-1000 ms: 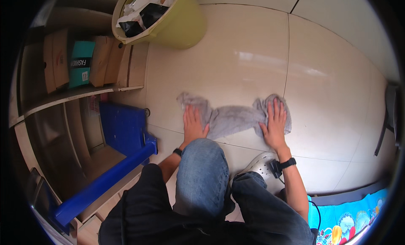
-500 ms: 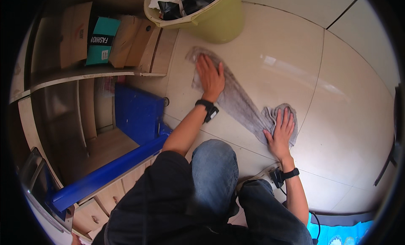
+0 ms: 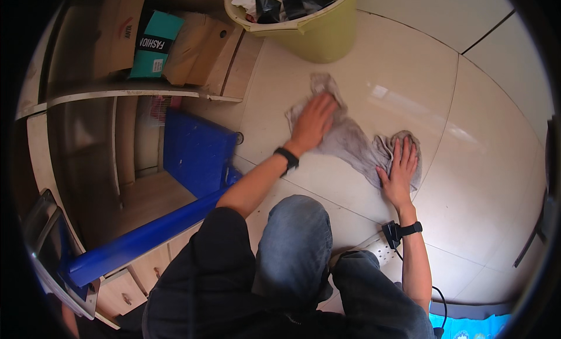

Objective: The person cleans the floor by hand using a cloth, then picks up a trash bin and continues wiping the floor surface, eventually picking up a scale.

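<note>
A grey cloth (image 3: pixel 353 145) lies rumpled on the tiled floor between my two hands. At its far left part, my left hand (image 3: pixel 315 122) has its fingers curled down into the fabric, slightly blurred and partly hiding it. A loose corner of the cloth pokes out beyond those fingers. My right hand (image 3: pixel 400 168) rests palm down on the bunched right end, fingers stretched out flat. Both wrists wear black bands.
A yellow-green bin (image 3: pixel 318 38) with rubbish stands ahead. To the left are a wooden shelf (image 3: pixel 137 95) with cardboard boxes (image 3: pixel 201 44), and a blue metal frame (image 3: pixel 196 149). My knee (image 3: pixel 295 237) is close below the cloth. A dark cable (image 3: pixel 445 307) hangs at lower right.
My left hand has slid right, toward my right hand, curling its fingers and bunching the cloth that was stretched long. My right hand stays flat on its end. The view has shifted slightly.
</note>
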A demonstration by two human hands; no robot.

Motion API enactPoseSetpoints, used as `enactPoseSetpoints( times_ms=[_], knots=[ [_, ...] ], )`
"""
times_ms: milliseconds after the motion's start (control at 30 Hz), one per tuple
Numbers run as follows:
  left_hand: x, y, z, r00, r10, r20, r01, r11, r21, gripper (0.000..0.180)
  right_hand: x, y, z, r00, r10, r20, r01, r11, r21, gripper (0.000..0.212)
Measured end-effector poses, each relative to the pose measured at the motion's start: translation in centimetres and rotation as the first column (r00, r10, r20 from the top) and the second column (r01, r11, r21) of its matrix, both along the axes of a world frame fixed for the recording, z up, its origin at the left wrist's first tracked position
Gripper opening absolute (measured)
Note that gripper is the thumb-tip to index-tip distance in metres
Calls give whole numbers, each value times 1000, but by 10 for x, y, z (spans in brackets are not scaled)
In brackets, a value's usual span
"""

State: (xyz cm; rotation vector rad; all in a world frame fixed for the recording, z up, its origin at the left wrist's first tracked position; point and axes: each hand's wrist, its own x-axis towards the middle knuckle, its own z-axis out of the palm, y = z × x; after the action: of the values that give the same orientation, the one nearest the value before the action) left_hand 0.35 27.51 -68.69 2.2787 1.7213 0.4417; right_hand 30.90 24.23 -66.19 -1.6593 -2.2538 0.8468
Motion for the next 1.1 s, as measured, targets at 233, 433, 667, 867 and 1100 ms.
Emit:
enactPoseSetpoints(
  times_ms=[233, 433, 667, 867, 1100],
  knots=[
    [9, -126, 17, 998, -55, 34, 61, 980, -190, 59, 0, -31, 16, 987, 158, 10, -156, 982, -104, 94],
    [-13, -74, 6, 974, 206, -95, -214, 974, -80, 60, -4, -41, 21, 987, 158, 37, -151, 977, -149, 94],
    [-37, 45, -17, 902, 417, -111, -391, 899, 196, 61, -36, -17, 16, 996, 76, 45, -75, 997, -30, 89],
    [-91, 99, -32, 824, 547, -148, -531, 837, 133, 71, -57, 14, 0, 997, 74, 12, -75, 996, 52, 79],
    [-106, 112, -45, 810, 579, -93, -549, 804, 226, 74, -66, 35, -12, 993, 111, 35, -115, 984, 138, 79]
  ],
)
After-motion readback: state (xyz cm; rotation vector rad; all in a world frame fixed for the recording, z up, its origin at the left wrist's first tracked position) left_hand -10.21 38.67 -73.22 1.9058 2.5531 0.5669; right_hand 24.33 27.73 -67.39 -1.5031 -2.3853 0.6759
